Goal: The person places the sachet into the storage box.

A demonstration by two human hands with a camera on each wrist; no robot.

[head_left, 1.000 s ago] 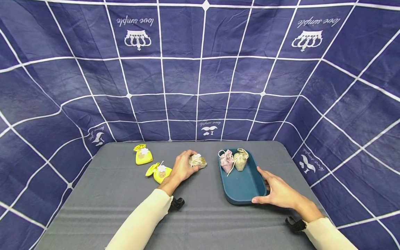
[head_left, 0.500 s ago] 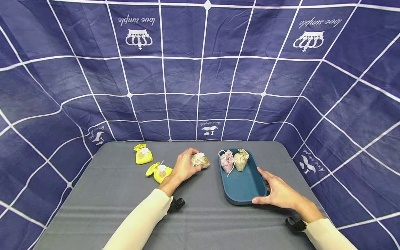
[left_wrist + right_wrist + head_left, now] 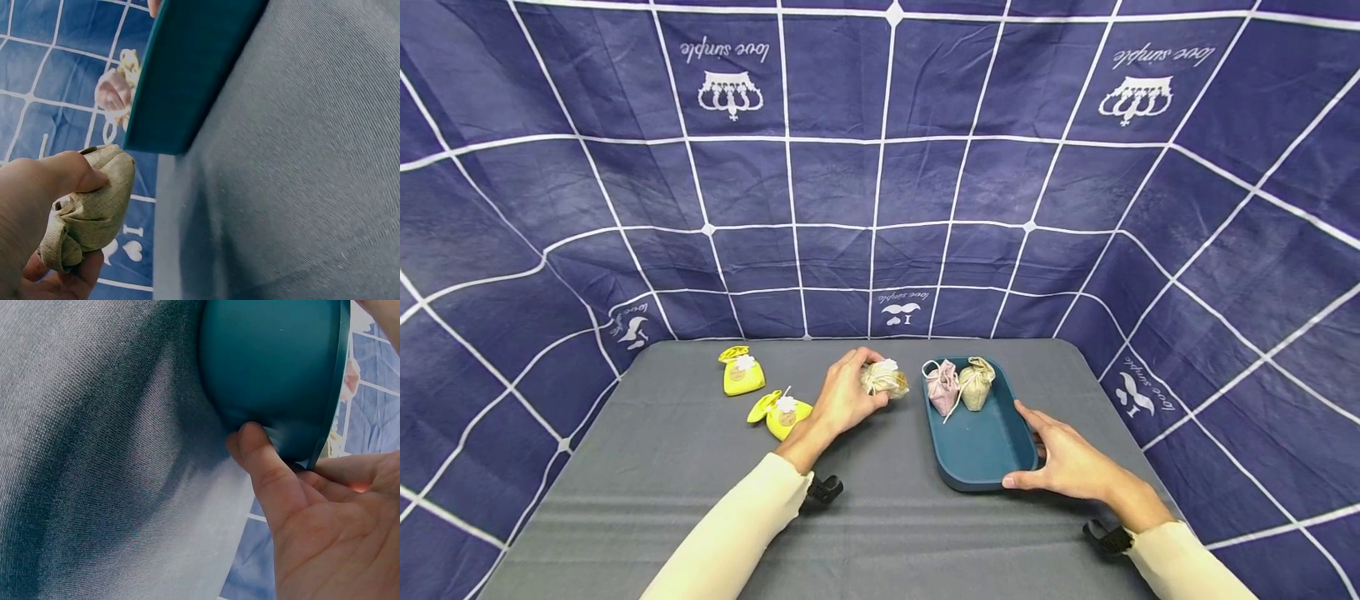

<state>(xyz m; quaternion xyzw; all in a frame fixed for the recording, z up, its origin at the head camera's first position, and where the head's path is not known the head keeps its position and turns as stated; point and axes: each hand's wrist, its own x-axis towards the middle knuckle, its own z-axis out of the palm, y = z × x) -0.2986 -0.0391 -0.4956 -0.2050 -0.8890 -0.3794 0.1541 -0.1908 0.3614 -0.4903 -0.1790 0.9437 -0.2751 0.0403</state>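
Resting against the near right corner of the teal tray [image 3: 981,454], the right hand [image 3: 1071,465] is seen with its thumb pressed to the tray's outer wall and its fingers laid along the right rim, so the corner is lightly gripped; in the right wrist view the thumb [image 3: 262,469] is shown touching the rounded teal wall. The tray is set on the grey table [image 3: 880,517], right of centre, with its long side running away from the person. Cream sleeves are worn on both forearms. Farther in, the left hand [image 3: 844,400] is curled around a beige drawstring pouch [image 3: 884,381], which is held just left of the tray's far left corner and appears raised slightly off the cloth; in the left wrist view the pouch [image 3: 87,209] is pinched between thumb and fingers. Just left of that hand a yellow pouch [image 3: 781,413] with a white flower is laid on the table, and a second yellow pouch [image 3: 742,373] is placed beyond it, a little apart. At the tray's far end a pink pouch [image 3: 942,387] and a cream pouch [image 3: 976,383] are set side by side, touching. Behind the table a navy cloth backdrop [image 3: 880,167] with a white grid is hung.
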